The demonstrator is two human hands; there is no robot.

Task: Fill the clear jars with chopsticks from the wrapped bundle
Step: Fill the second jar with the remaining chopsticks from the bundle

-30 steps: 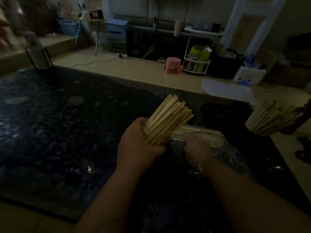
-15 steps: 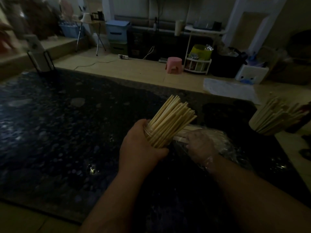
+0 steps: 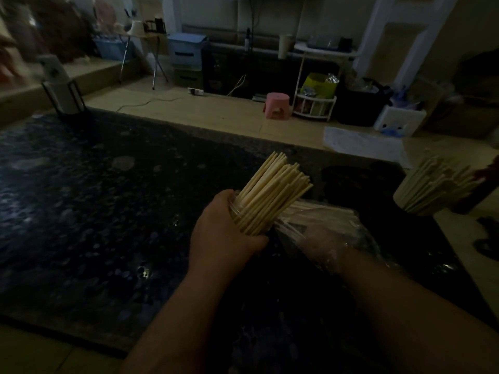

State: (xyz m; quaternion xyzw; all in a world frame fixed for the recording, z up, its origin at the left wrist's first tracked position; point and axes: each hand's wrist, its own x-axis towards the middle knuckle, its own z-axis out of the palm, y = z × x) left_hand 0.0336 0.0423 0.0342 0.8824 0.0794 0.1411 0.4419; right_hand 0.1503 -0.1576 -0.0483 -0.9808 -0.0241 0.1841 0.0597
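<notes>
My left hand (image 3: 224, 233) grips a clear jar (image 3: 244, 215) tilted to the right and packed with pale chopsticks (image 3: 275, 188) that fan out of its mouth. Just right of it, on the dark mat, lies the plastic-wrapped bundle (image 3: 324, 214) of chopsticks. My right hand (image 3: 326, 245) is inside the clear wrap, seen only through the plastic, so its fingers are unclear. A second jar full of chopsticks (image 3: 434, 184) leans at the mat's right edge.
The dark patterned mat (image 3: 94, 211) covers the floor in front of me. Beyond it are a pink stool (image 3: 276, 105), a white wire rack (image 3: 314, 107), a clear plastic sheet (image 3: 361, 147) and a black stand (image 3: 63, 99) at the far left corner.
My right hand has drawn back a little toward me inside the wrap. The jar in my left hand has barely moved.
</notes>
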